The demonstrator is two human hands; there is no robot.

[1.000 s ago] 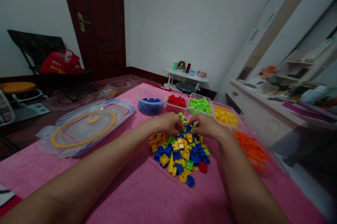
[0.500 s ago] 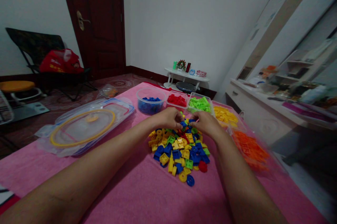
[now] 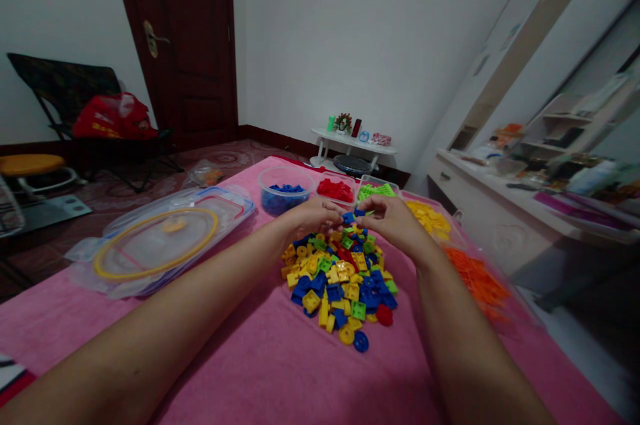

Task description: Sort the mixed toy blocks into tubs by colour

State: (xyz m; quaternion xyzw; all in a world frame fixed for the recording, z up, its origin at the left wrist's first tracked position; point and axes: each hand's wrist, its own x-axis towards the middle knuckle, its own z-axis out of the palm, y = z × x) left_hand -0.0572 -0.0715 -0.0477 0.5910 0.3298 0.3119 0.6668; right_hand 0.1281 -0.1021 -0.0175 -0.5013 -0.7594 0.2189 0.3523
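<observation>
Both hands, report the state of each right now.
Left hand: partly curled; grip cannot be told.
Right hand: closed, apparently pinching blue pieces.

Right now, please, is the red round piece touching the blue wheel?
Apart: the head view shows pink cloth between the red round piece and blue wheel.

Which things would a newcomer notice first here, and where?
Probably the loose heap of yellow, blue, green and red plastic blocks on the pink cloth, with the bare left hand and bare right hand near its far side, small blue plastic pieces at their fingertips. Beyond and right of it curves a row of clear plastic containers with colour-sorted pieces. Left of it lie stacked translucent plastic lids, one with a yellow ring.
</observation>
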